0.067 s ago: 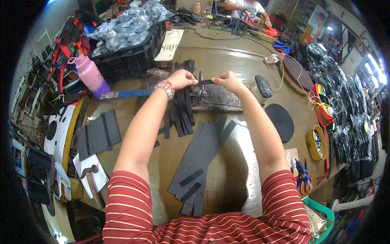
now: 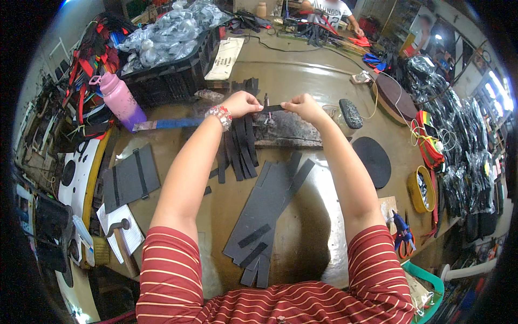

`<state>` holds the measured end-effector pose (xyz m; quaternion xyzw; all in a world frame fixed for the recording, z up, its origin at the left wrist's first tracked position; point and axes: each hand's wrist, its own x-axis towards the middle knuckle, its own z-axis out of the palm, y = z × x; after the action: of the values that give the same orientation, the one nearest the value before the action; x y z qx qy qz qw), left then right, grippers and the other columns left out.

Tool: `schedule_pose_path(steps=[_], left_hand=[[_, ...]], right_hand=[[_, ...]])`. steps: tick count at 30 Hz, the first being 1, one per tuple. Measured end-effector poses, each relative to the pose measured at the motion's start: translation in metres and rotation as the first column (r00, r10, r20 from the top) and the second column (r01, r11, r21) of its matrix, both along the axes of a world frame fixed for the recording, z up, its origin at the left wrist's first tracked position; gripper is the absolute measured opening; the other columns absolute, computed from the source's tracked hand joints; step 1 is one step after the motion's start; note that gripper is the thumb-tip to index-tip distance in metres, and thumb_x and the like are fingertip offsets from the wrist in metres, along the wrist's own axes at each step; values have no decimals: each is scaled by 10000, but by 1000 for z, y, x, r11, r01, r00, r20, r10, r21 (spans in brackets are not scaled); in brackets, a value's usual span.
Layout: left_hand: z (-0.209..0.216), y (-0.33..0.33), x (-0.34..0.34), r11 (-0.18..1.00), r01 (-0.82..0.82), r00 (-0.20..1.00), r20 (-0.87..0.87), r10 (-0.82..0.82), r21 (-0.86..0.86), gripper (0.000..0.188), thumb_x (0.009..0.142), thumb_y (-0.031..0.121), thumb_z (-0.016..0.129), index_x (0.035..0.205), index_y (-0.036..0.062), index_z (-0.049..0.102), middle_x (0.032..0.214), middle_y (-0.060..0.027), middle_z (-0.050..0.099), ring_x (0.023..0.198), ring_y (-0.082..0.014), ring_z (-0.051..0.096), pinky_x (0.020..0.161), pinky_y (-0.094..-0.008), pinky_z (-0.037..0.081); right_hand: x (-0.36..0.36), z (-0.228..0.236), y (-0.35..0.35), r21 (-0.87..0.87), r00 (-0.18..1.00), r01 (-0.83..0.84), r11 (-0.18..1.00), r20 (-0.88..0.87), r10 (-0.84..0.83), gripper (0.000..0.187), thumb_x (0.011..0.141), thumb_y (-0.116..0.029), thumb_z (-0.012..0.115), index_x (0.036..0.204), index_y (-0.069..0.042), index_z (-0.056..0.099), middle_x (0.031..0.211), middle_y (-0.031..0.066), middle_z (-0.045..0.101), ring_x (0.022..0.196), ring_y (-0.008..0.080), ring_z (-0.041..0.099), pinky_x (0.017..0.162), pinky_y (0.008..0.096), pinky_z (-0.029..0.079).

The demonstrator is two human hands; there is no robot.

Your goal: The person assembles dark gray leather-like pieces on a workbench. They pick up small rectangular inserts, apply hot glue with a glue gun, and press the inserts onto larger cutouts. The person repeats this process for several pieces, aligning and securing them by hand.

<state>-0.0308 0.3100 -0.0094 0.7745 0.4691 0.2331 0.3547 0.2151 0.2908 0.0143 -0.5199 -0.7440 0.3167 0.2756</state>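
A short black strip [image 2: 272, 108] is stretched between my two hands over the far middle of the table. My left hand [image 2: 241, 103], with a beaded bracelet at the wrist, pinches its left end. The right end is pinched by my right hand [image 2: 306, 109]. Just behind the strip stands a thin upright metal tool [image 2: 266, 100]. Under and beyond my hands lies a dark, worn block [image 2: 288, 132]. Several long black strips [image 2: 241, 151] hang beside it, below my left hand. Nearer to me, flat dark grey pieces [image 2: 256, 210] overlap, with short black strips on top.
At the left are a pink and purple bottle [image 2: 120, 100], a black crate [image 2: 167, 81] of plastic-wrapped items, a grey panel [image 2: 131, 178] and a hammer [image 2: 123, 243]. On the right lie a black disc [image 2: 371, 162], a yellow basket [image 2: 416, 193] and scissors [image 2: 404, 245]. Another person [image 2: 329, 8] works at the far end.
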Motion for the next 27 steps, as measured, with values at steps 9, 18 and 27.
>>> schedule_pose_path(steps=[9,18,27], left_hand=[[5,-3,3,1000,5,991,-135,-4,8,263,791,284,697,857,30,709,780,-92,695,734,-178,646,733,-313,485],[7,-9,6,995,-52,973,-219,69,80,279,777,296,684,855,29,697,841,-148,688,814,-256,661,764,-360,493],[49,-188,0,881,-323,943,192,271,345,212,821,212,658,842,1,658,758,-121,658,674,-195,607,635,-304,476]], right_hand=[[-2,-21,6,-11,998,-6,1000,55,7,347,761,-342,717,773,4,712,705,127,671,663,163,608,651,324,477],[4,-40,-7,47,974,105,993,196,-112,348,780,-340,686,870,-4,692,759,213,649,702,346,634,695,402,496],[65,-11,-156,703,937,216,677,46,-347,382,780,-182,693,1112,-23,591,1096,155,555,1034,322,530,893,390,437]])
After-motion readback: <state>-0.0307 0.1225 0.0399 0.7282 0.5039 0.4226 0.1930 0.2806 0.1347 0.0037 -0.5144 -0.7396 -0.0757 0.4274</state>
